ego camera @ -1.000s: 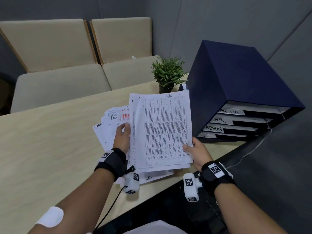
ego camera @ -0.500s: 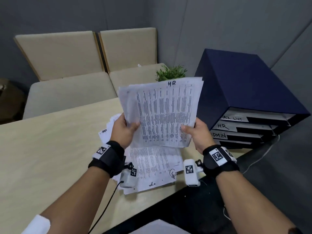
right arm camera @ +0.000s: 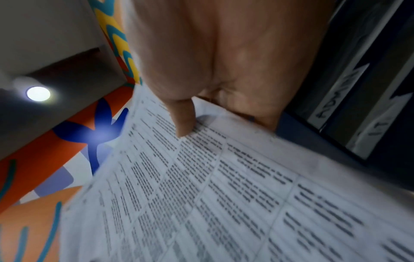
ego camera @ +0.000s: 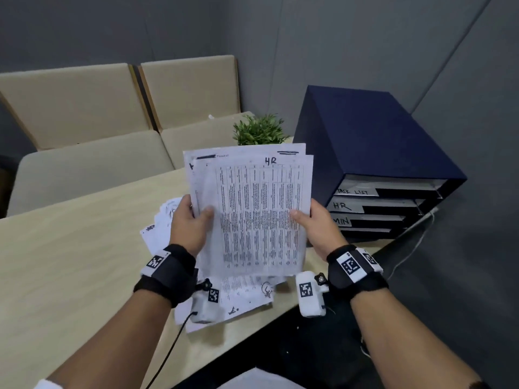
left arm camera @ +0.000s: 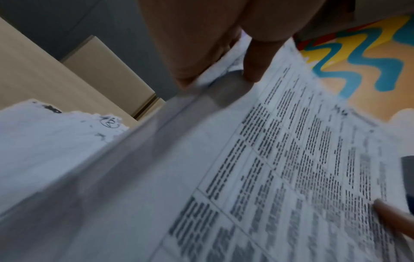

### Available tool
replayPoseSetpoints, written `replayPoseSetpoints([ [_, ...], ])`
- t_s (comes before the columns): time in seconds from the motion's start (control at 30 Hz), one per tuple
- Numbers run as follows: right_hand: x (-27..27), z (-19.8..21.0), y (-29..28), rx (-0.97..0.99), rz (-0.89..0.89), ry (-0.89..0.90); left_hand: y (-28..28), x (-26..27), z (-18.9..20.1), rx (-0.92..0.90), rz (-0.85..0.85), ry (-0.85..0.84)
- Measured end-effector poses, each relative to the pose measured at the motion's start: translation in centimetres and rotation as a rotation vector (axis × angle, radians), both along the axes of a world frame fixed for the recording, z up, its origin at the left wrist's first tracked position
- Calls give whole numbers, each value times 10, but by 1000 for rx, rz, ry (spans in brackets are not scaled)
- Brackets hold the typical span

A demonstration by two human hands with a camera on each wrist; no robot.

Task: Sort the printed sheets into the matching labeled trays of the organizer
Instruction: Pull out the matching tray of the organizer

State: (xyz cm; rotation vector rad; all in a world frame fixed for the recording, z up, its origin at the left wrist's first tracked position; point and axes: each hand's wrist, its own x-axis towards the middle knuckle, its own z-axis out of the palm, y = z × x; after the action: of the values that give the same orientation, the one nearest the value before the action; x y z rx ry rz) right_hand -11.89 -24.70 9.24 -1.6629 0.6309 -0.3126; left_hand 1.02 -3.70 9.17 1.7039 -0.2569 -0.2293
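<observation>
At frame centre, the left hand (ego camera: 187, 224) and right hand (ego camera: 317, 224) each pinch a side edge of the HR sheets (ego camera: 252, 211), thumbs on the printed front, lifted above the loose papers (ego camera: 160, 228) on the table (ego camera: 70, 248). The organizer (ego camera: 373, 153) stands at right, its HR tray (ego camera: 373, 205) second from top.

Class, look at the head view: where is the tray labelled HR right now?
In the head view, the HR tray is on the right, second from the top in the organizer, below the TASK LIST tray, just right of the right hand.
</observation>
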Motion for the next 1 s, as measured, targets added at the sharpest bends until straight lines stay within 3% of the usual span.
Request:
replayPoseSetpoints([
  [0.4,-112,-36,-64,166,-65,186,-54,-73,-37,204,-324,289],
  [0.67,-165,-45,-126,294,-100,173,-122,-137,-31,206,-292,326],
  [1.0,-186,-33,-196,354,-202,146,-181,-181,-32,214,-263,331],
])
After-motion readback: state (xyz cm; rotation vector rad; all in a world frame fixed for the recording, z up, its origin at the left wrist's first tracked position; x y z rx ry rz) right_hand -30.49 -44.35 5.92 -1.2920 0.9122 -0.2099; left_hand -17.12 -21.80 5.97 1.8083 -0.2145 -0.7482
